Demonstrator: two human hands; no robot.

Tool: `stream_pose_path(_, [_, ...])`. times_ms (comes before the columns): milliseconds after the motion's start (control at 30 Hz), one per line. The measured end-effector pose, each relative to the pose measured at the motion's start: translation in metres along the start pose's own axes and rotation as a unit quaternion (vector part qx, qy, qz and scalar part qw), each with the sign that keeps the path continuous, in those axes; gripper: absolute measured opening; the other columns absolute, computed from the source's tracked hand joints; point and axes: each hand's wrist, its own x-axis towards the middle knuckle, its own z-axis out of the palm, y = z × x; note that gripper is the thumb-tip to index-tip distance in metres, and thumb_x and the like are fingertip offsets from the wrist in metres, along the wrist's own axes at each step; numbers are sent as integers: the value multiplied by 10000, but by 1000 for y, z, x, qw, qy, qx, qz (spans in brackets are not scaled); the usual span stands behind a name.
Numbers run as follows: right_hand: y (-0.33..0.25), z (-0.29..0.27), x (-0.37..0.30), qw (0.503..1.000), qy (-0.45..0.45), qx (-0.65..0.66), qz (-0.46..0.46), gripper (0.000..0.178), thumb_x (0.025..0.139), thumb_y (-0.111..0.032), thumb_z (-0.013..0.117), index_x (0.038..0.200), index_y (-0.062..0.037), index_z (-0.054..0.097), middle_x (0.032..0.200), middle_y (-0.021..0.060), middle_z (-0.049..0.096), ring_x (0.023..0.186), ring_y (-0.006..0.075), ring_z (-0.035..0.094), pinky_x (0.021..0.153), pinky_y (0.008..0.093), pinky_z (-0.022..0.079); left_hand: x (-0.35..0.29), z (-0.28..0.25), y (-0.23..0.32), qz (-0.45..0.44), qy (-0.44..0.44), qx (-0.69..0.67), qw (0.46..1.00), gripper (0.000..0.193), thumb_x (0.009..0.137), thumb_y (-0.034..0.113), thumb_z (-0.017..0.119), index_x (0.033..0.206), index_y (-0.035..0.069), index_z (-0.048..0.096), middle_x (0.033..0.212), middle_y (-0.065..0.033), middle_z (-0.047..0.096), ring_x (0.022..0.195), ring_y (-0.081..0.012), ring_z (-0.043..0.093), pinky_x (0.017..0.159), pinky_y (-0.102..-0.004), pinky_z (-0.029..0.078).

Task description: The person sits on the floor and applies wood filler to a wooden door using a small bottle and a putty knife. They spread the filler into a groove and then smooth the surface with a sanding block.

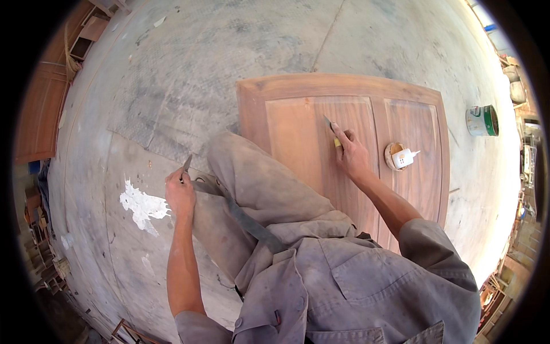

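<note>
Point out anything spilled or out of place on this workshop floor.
A splash of white paint or filler has dried on the grey concrete floor, just left of the left hand. A green-and-white tin can lies on its side.

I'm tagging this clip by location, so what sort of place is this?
Probably a woodworking or joinery workshop. A brown panelled wooden door lies flat on the dusty concrete floor, a green and white tin can stands beside it, and more wooden panels sit at the left edge.

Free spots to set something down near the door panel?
Bare concrete floor beyond the door panel, and between its right edge and the tin can. Crowded: panel centre, with the right hand and scraper beside the small tub.
</note>
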Motion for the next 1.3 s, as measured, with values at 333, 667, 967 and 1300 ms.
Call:
stream_pose_path(333, [-4, 19, 12, 1000, 12, 14, -15, 531, 910, -75, 599, 1419, -228, 593, 1115, 129, 639, 919, 356, 683, 769, 472, 559, 1, -2, 3, 3, -7, 8, 1000, 286, 948, 190, 598, 1147, 38, 736, 1141, -192, 706, 1070, -389, 648, 922, -468, 511])
stream_pose_path(667, [-17, 14, 11, 999, -16, 27, -12, 527, 911, -64, 613, 1413, -224, 609, 1050, 112, 644, 913, 332, 670, 758, 441, 540, 1, 2, -4, 18, 2, -8, 1000, 271, 945, 175, 601, 1134, 37, 738, 1107, -192, 711, 1053, -386, 648, 913, -465, 512])
stream_pose_path(967, [-11, 22, 14, 998, 8, 60, -5, 494, 914, -47, 619, 1387, -189, 631, 1073, 161, 660, 905, 357, 673, 772, 454, 543, 2, 3, -4, 15, 5, -9, 1000, 270, 943, 176, 603, 1131, 37, 738, 1114, -195, 708, 1053, -390, 648, 913, -468, 512])
stream_pose_path(1300, [-5, 26, 30, 995, 33, 99, 7, 494, 911, -65, 590, 1387, -193, 627, 1119, 202, 662, 950, 409, 673, 829, 476, 553, 2, 0, -1, 1, -7, 0, 1000, 278, 941, 194, 610, 1141, 48, 738, 1117, -206, 699, 1038, -401, 649, 905, -476, 513])
